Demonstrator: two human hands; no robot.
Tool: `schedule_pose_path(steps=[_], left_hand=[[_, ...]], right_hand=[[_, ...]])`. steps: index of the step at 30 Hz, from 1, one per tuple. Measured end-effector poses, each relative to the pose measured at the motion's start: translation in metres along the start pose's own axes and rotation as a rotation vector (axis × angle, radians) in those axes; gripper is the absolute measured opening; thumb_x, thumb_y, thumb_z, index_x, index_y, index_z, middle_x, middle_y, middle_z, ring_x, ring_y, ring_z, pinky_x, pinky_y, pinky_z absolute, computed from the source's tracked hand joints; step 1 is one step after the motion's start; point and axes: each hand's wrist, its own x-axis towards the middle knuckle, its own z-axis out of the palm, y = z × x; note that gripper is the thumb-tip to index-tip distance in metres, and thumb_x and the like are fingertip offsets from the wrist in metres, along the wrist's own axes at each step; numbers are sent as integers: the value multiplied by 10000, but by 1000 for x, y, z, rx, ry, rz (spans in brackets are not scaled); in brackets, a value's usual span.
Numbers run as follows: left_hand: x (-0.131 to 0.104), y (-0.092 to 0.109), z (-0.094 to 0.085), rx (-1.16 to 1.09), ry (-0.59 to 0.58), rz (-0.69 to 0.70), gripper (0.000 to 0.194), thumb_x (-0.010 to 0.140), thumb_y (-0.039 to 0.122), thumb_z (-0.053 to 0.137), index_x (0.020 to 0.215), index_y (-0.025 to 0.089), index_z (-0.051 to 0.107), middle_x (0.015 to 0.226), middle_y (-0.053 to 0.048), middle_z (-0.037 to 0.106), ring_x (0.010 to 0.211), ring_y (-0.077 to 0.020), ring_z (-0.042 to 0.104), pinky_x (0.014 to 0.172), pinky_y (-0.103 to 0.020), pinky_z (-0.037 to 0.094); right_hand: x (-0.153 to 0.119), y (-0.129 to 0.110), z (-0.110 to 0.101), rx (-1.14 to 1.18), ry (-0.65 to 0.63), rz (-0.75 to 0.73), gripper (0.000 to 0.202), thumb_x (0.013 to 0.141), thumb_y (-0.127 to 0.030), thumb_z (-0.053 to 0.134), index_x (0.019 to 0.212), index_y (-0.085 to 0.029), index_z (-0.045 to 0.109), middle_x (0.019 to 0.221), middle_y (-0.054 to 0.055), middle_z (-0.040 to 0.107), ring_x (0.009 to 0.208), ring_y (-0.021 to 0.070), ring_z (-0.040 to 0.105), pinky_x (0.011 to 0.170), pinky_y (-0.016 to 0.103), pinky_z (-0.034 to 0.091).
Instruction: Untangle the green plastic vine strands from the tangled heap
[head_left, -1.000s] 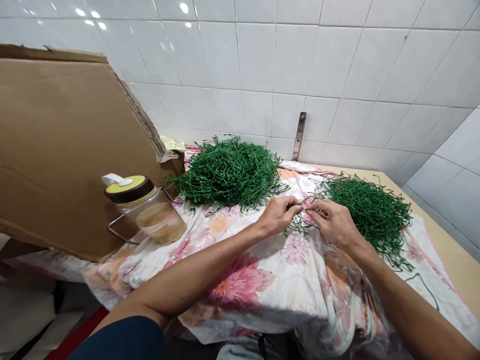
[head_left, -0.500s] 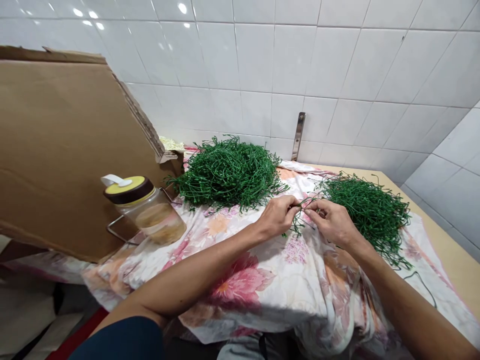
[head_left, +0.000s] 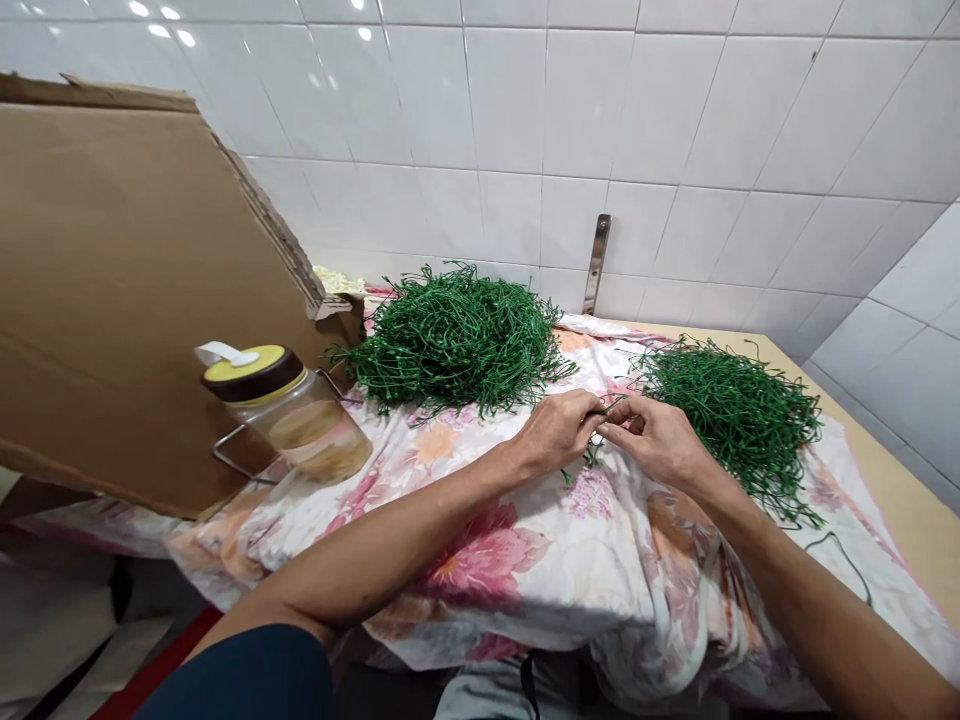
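Note:
My left hand (head_left: pixel 559 430) and my right hand (head_left: pixel 656 435) meet over the flowered cloth (head_left: pixel 480 565), with their fingertips touching. Between the pinched fingers is a small bunch of thin green stems (head_left: pixel 591 455), whose ends stick out above and hang below. A large tangled pile of green stems (head_left: pixel 465 345) lies behind my left hand. Right beside my right hand is a second green pile (head_left: pixel 739 420). The fingertips hide how the held stems cross or join.
At the left stands a large cardboard box (head_left: pixel 135 300), with a yellow-lidded jar (head_left: pixel 300 420) of brownish contents leaning in front. A metal strip (head_left: pixel 598 265) rises against the tiled wall (head_left: pixel 502 100). One loose stem (head_left: pixel 851 565) lies at the right.
My right hand's fingertips have closed in against my left hand's, and less of the held stems shows between them. The whole view has shifted slightly.

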Motion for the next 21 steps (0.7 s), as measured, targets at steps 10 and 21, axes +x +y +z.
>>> schedule_pose_path(steps=[10,21], left_hand=[[2,0,-4,-11,29,-24,127,918,202,581,909,164,702,839,-55,712,734,-157,615,710,-272,445],[5,5,-7,-29,28,-164,154,900,244,614,850,164,736,736,-25,693,647,-135,565,647,-258,404]], right_hand=[[-2,3,0,-3,22,-47,177,858,-345,625,886,-210,736,761,18,730,612,156,595,634,274,434],[-4,7,17,-120,20,-116,271,900,-363,601,1060,-175,716,891,67,709,734,187,622,696,293,434]])
